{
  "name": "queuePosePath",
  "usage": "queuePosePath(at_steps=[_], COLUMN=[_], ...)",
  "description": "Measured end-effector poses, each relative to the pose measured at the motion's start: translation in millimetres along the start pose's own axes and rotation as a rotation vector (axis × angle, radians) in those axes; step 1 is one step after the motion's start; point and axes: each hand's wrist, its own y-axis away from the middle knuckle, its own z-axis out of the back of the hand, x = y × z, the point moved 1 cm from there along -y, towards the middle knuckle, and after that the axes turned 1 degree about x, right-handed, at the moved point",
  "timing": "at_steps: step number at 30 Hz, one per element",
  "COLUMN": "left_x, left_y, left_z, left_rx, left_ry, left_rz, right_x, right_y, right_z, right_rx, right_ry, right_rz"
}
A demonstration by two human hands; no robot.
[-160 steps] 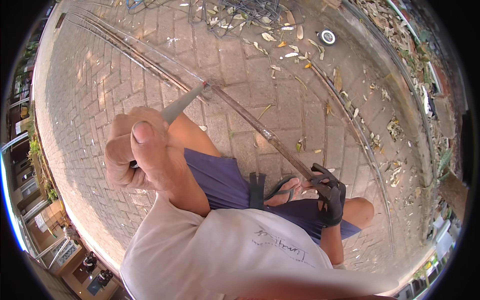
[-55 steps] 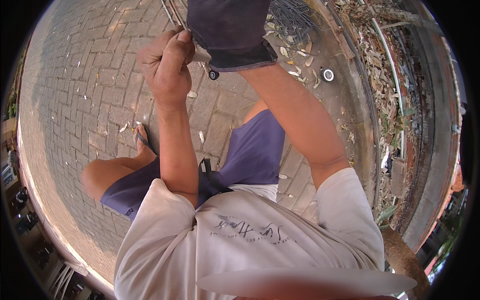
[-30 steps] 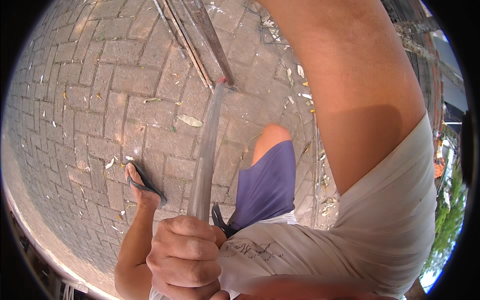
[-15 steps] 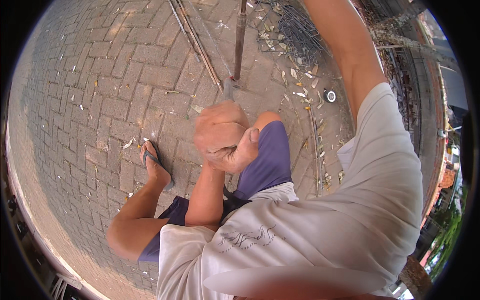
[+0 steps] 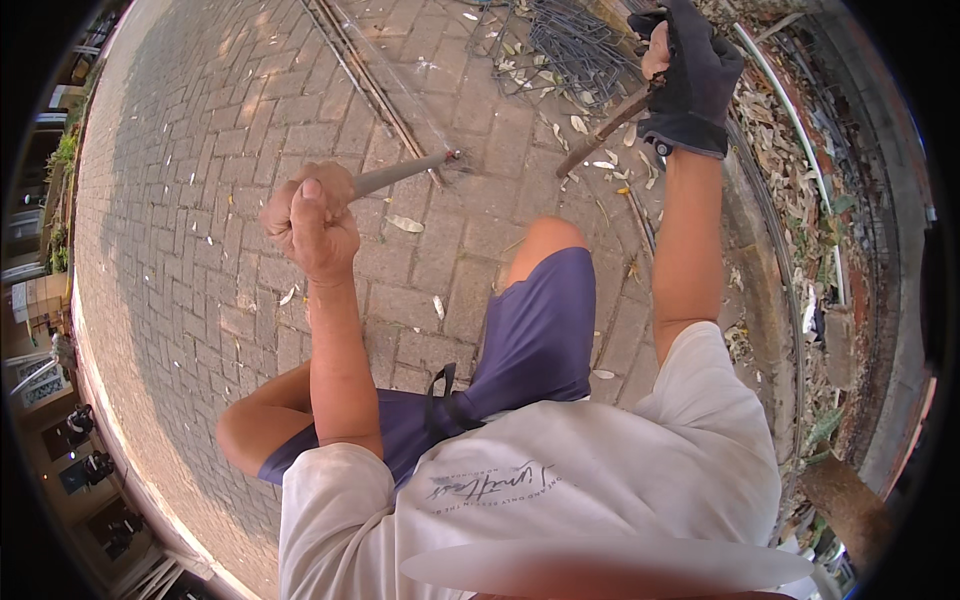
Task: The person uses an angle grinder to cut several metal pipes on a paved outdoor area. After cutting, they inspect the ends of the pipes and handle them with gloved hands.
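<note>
On the left, my bare left hand is closed around a grey metal bar. That bar points right and away, its far end by a small red spot on the paving. My right hand, in a dark work glove, grips a rusty rod at the far right. The rod slants down to the left; whether its lower end touches the bricks I cannot tell. Long thin rods lie on the paving beyond the grey bar, with a thin pale line beside them.
Bent dark metal pieces are heaped at the far right on brick paving. Dry leaves lie scattered around, thickest along the kerb. A pale pipe runs beyond the kerb. A tree trunk stands at the lower right.
My left hand has moved left and away with the grey bar. My right hand has come down into view with the rusty rod, which was upright near the middle and now slants farther right.
</note>
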Motion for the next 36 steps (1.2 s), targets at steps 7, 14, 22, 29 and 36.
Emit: queuePosePath(at_steps=[7,14,22,29,36], left_x=[-5.3,-12.6,-0.5,20.6,24.9], left_y=[12.5,23.7,-13.3,-54.7,-26.9], left_z=[-1.0,-1.6,-15.4,-28.6,-40.6], left_rx=[-0.025,-0.099,0.304,0.718,0.521], left_ry=[-0.101,-0.126,-0.055,0.211,-0.007], left_rz=[0.019,-0.003,0.253,0.397,0.072], right_x=[-8.8,3.7,13.2,8.7,-1.9], right_y=[26.0,84.9,115.3,101.1,101.6], right_z=[-2.8,-16.2,-31.5,-38.5,-35.1], right_rx=[0.177,0.182,0.129,0.020,-0.100], right_ry=[0.138,0.150,0.316,0.305,0.194], right_rz=[0.539,0.272,0.161,0.037,-0.031])
